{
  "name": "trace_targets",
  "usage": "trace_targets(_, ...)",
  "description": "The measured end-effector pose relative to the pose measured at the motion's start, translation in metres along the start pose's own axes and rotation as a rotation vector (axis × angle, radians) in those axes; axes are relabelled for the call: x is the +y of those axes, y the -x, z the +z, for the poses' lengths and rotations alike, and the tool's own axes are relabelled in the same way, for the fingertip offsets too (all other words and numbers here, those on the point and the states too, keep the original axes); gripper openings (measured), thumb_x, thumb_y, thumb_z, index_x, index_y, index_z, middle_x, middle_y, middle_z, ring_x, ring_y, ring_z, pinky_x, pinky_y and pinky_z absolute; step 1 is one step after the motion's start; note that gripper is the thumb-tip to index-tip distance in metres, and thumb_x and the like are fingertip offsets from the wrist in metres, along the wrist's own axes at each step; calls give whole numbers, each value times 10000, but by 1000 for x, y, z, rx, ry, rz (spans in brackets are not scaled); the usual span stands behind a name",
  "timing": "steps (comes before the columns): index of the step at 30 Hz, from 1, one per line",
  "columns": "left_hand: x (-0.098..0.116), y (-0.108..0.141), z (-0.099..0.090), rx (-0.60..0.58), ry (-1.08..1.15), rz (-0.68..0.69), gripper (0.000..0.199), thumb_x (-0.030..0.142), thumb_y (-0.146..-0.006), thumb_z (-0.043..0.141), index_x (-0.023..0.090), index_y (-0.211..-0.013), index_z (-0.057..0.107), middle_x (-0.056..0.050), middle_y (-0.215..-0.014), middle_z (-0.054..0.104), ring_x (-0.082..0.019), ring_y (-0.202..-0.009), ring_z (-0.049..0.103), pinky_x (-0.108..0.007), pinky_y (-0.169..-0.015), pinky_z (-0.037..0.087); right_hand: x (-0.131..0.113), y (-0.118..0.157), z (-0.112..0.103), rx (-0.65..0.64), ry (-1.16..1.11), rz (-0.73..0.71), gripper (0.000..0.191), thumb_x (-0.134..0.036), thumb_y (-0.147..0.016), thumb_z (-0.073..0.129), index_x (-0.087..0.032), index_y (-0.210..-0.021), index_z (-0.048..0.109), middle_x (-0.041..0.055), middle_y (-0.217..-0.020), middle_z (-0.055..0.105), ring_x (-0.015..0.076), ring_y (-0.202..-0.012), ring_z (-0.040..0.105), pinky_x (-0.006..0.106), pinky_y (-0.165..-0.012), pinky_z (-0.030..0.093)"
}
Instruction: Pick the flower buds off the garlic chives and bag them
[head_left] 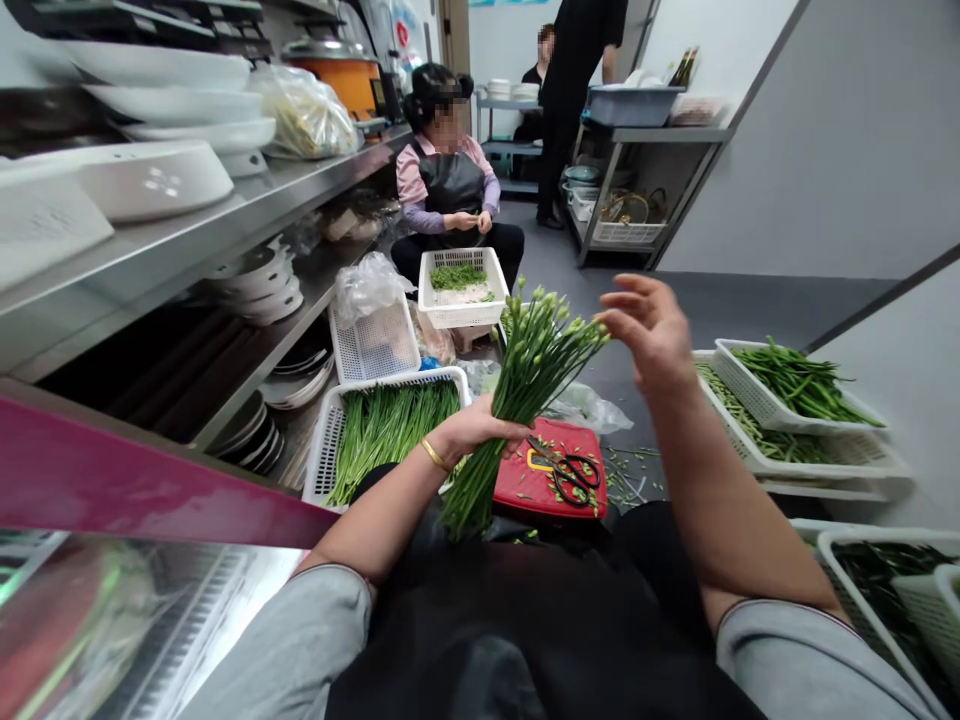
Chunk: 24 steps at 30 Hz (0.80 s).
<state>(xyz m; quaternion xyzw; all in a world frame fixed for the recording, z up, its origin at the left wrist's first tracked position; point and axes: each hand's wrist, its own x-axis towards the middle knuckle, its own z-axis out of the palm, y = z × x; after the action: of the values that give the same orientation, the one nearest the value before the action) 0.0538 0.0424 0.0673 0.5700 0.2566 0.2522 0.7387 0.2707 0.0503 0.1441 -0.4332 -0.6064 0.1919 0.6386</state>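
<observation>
Stacked white ceramic bowls [180,103], 1 orange round cooker [356,85] on long steel shelf [150,258]; grey-blue plastic tub [634,107] on metal table [667,134].

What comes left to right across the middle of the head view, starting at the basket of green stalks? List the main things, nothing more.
Basket of green stalks, left hand, scissors, right hand, basket of long green vegetables.

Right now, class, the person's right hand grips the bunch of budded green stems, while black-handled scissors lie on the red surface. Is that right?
Not quite: the head view shows the left hand gripping the bunch of budded green stems. The black-handled scissors do lie on the red surface.
</observation>
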Motion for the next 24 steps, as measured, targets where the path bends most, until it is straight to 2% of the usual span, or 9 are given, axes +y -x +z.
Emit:
trace_targets(2,0,-3,-2,29,-47,-12,426,442,-560,831,122,-647,565,27,-439,535,-93,-379,471,-236,-421,386,-7,8,-12,106,86,-53,325,-438,-751,712,-226,-974,610,3,-793,607,101,-615,535,239,-545,447)
trace_targets(3,0,-4,-1,33,-69,-19,424,447,-569,824,126,-629,553,28,-439,531,-93,-383,470,-239,-424,387,-12,15,-14,98,131,-65,250,-401,-777,696,-217,-933,630,3,-760,608,96,-584,517,241,-530,434)
trace_targets(7,-2,-14,12,1,-163,-26,391,441,-619,799,136,-626,553,20,-459,547,-99,-412,482,-245,-453,396,-16,47,-4,-173,170,2,159,-314,-763,691,-179,-846,677,-12,-634,598,95,-520,489,259,-525,429)
trace_targets(9,-1,-19,18,-7,-214,-32,373,439,-646,785,137,-644,565,15,-467,558,-97,-420,482,-245,-466,394,-9,55,2,-202,142,64,152,-307,-755,684,-171,-823,679,-15,-611,588,97,-520,492,260,-532,431)
trace_targets(12,2,-25,22,20,-216,-65,395,439,-612,812,131,-695,578,16,-481,562,-106,-428,490,-248,-466,390,2,54,0,-198,57,152,138,-318,-769,658,-180,-755,668,-11,-598,585,102,-517,501,258,-508,417)
trace_targets(15,4,-29,22,11,-153,-105,469,457,-538,851,125,-729,580,15,-494,562,-117,-432,497,-256,-459,389,8,41,-14,-133,-12,194,157,-343,-757,688,-190,-785,666,-29,-563,553,96,-476,473,256,-473,389)
trace_targets(18,4,-33,25,-46,-133,-111,465,481,-542,844,128,-667,569,7,-479,544,-115,-432,487,-260,-463,385,12,26,-28,-52,61,136,176,-342,-753,713,-192,-836,671,-40,-561,525,90,-487,449,264,-505,387)
trace_targets(20,3,-35,28,-68,-142,-105,452,494,-572,824,135,-598,551,1,-465,529,-110,-430,477,-262,-466,380,14,18,-34,-64,169,71,149,-328,-765,710,-193,-815,673,-33,-577,526,92,-512,442,272,-543,399)
trace_targets(24,1,-39,32,-45,-168,-114,438,488,-600,809,145,-570,539,9,-461,521,-107,-427,468,-264,-466,376,11,20,-42,-23,416,-115,131,-318,-794,687,-198,-845,701,29,-740,599,129,-626,514,308,-649,446)
